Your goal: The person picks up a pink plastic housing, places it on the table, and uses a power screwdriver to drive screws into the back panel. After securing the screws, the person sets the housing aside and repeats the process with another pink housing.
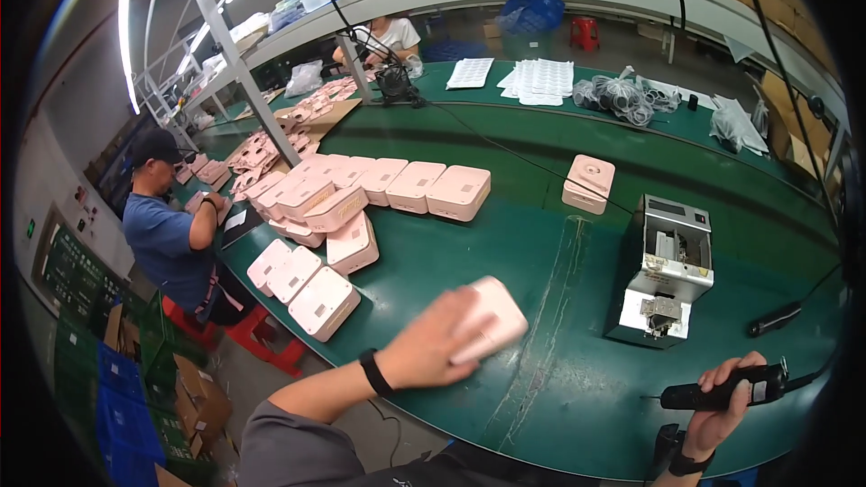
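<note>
My left hand (433, 340), with a black band on its wrist, has its fingers wrapped over a pink rounded plastic case (502, 314) above the green bench. Motion smears this hand and the case a little. My right hand (724, 394) grips a black electric screwdriver (695, 396), its thin bit pointing left and its cord running off to the right. Left of my left hand lie pink cases (325, 303) with screw holes in their corners. Behind them several more pink cases (415, 185) stand close together, some stacked.
A metal screw feeder (669, 261) stands on the green bench (451, 257) at the right. One pink case (589, 184) sits alone on the far side. A black handheld tool (774, 318) lies far right. At the left, a person in blue (167, 225) works by the bench.
</note>
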`<act>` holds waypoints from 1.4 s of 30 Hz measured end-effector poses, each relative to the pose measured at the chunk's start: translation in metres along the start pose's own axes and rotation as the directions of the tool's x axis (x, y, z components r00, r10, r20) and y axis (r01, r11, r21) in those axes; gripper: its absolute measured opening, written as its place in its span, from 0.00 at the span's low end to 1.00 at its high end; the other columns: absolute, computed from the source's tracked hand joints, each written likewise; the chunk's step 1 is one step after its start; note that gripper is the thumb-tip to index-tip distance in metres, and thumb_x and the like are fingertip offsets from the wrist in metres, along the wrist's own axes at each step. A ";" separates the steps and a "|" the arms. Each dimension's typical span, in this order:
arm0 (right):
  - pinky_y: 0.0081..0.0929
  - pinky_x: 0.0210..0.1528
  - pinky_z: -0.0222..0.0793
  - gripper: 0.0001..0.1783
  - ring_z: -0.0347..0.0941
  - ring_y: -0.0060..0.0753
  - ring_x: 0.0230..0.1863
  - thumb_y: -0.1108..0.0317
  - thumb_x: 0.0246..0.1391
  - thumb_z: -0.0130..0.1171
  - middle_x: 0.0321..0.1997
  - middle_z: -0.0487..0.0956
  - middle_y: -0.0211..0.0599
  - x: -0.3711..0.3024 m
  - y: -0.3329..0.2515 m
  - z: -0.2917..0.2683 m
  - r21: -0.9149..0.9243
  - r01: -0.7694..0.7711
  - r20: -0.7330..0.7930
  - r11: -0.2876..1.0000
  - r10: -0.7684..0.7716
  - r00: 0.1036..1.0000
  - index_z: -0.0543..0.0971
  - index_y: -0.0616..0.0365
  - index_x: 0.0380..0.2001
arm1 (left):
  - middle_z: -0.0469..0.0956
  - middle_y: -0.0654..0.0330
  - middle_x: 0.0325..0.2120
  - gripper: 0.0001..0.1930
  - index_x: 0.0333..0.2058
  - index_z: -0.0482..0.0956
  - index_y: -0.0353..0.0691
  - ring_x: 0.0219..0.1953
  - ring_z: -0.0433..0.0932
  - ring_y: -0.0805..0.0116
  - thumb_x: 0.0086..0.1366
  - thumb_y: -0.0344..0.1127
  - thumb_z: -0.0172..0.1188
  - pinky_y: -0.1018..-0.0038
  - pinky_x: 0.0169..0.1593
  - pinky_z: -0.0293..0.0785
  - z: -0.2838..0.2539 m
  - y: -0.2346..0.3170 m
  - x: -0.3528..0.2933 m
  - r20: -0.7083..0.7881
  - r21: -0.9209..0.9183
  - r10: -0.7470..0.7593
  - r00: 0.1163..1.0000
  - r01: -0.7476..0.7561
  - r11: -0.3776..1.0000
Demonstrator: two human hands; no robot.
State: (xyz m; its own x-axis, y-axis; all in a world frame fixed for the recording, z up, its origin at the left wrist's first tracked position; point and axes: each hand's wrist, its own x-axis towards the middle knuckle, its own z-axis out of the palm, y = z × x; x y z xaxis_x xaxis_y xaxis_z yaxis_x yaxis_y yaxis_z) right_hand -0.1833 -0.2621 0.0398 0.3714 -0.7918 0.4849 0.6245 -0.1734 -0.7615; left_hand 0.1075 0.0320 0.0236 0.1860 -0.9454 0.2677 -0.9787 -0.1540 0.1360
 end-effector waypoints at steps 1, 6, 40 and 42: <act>0.21 0.30 0.67 0.20 0.67 0.24 0.27 0.57 0.60 0.59 0.26 0.69 0.32 -0.002 -0.007 0.001 -0.027 -0.043 0.012 0.999 0.043 0.999 0.64 0.54 0.46 | 0.60 0.36 0.62 0.38 0.62 0.66 0.42 0.64 0.61 0.36 0.54 0.44 0.67 0.51 0.69 0.57 0.001 0.012 0.012 0.002 -0.021 0.030 1.000 -0.030 0.999; 0.26 0.25 0.71 0.17 0.69 0.28 0.21 0.75 0.49 0.60 0.22 0.70 0.35 0.008 -0.001 0.037 -0.143 -0.184 0.074 0.972 0.196 0.978 0.64 0.54 0.39 | 0.59 0.40 0.64 0.37 0.63 0.66 0.46 0.67 0.60 0.42 0.55 0.43 0.67 0.52 0.69 0.57 0.021 0.046 0.059 0.119 -0.363 0.450 0.885 -0.383 0.849; 0.31 0.21 0.66 0.09 0.65 0.28 0.15 0.66 0.57 0.56 0.18 0.70 0.36 0.057 -0.013 0.098 -0.361 -0.010 0.070 0.933 0.038 0.997 0.69 0.59 0.34 | 0.62 0.42 0.51 0.39 0.58 0.72 0.49 0.46 0.75 0.42 0.45 0.45 0.77 0.58 0.51 0.77 0.045 0.060 0.090 0.054 -0.540 0.200 0.978 -0.140 0.830; 0.31 0.21 0.66 0.09 0.65 0.28 0.15 0.66 0.57 0.56 0.18 0.70 0.36 0.056 -0.006 0.093 -0.351 -0.014 0.059 0.936 0.037 0.998 0.69 0.59 0.33 | 0.62 0.42 0.51 0.39 0.58 0.72 0.49 0.46 0.75 0.42 0.45 0.46 0.77 0.58 0.51 0.77 0.045 0.061 0.090 0.049 -0.539 0.199 0.979 -0.142 0.830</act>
State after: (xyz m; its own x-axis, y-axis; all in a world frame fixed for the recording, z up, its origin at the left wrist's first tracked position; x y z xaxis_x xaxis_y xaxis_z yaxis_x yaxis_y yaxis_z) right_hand -0.1019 -0.2504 0.1113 0.4342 -0.7617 0.4809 0.3380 -0.3571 -0.8708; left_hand 0.0611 -0.0753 0.0134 -0.0173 -0.9701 0.2419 -0.7919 0.1610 0.5890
